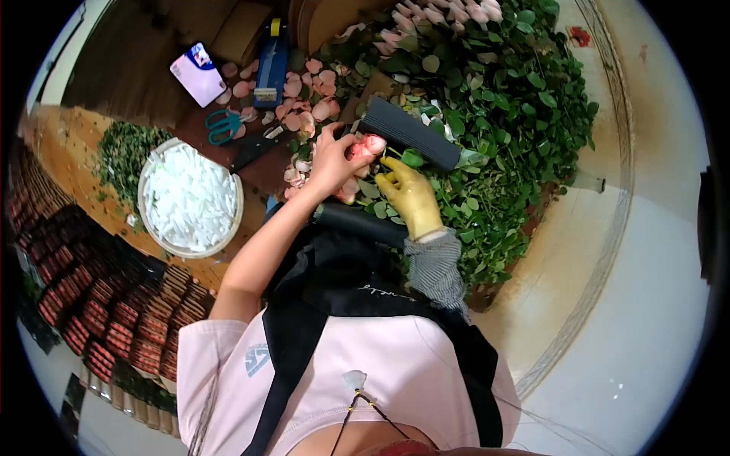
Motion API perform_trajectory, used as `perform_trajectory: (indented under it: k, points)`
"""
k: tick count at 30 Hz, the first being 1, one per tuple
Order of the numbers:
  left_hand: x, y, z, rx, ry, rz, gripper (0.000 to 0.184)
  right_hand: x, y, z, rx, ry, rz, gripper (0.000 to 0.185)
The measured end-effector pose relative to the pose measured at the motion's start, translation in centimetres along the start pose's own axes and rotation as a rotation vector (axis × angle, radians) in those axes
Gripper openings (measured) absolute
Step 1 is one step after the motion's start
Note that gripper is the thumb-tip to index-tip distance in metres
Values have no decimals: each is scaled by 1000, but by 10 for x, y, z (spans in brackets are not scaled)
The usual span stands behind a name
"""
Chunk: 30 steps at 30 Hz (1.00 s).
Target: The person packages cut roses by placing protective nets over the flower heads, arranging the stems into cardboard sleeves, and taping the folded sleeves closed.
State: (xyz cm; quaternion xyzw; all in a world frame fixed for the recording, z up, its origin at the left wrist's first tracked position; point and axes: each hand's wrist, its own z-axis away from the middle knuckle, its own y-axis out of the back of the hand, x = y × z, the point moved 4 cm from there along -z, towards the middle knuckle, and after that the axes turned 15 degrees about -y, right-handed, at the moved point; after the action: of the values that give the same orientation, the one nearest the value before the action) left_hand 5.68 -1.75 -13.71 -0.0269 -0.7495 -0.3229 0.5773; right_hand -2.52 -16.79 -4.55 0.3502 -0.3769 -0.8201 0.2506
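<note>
A pale pink rose point(369, 145) is between my hands, over a work surface strewn with petals point(306, 106). My bare left hand point(333, 158) has its thumb and fingers closed on the bloom from the left. My right hand point(411, 194), in a yellow glove, is just below and right of the bloom. Its fingers are curled round the green stem, close under the flower head; the fingertips are partly hidden. A dark ribbed bar point(411, 133) lies just above the gloved hand.
Leafy rose stems point(494, 167) are heaped on the right, with pink blooms point(441, 19) at the top. Left of my hands are teal scissors point(222, 127), a black-handled tool point(257, 148), a blue tool point(271, 68) and a phone point(198, 74). A tub of white pieces point(190, 199) stands further left.
</note>
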Motion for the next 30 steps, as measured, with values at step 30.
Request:
perform_trajectory:
  k: [30]
  points:
    - [-50,-2,2,-222,-115,20,43,19,16,113,-688,459,-929,38]
